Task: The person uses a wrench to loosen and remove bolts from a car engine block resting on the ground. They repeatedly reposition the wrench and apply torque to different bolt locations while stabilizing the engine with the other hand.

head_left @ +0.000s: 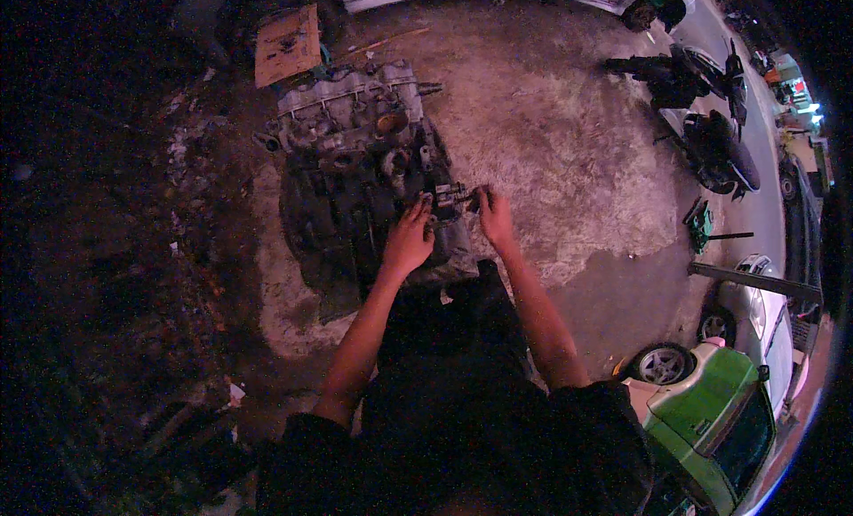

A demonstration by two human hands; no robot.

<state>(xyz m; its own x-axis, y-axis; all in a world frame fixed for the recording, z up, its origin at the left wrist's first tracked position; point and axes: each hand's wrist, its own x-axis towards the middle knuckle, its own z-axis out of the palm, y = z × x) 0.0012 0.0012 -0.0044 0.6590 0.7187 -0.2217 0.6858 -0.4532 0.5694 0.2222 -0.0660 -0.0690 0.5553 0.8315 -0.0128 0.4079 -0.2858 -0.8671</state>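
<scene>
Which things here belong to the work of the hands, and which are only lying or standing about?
Belonging: engine, under left hand; small piece at right hand, too unclear to name.

Apparently just around: brown board; green car; dark motorbike.

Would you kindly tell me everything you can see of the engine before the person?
The engine is a bulky, grimy, metal-looking block, pale grey along its far, ribbed section and nearly black nearer the person. A round, rusty-brown patch shows on the grey section, and a stub juts out at its far right. It stands over stained floor; its underside is hidden. The left hand touches its near right part; beside that, the right hand seems to pinch a small dark part, too blurred to identify.
</scene>
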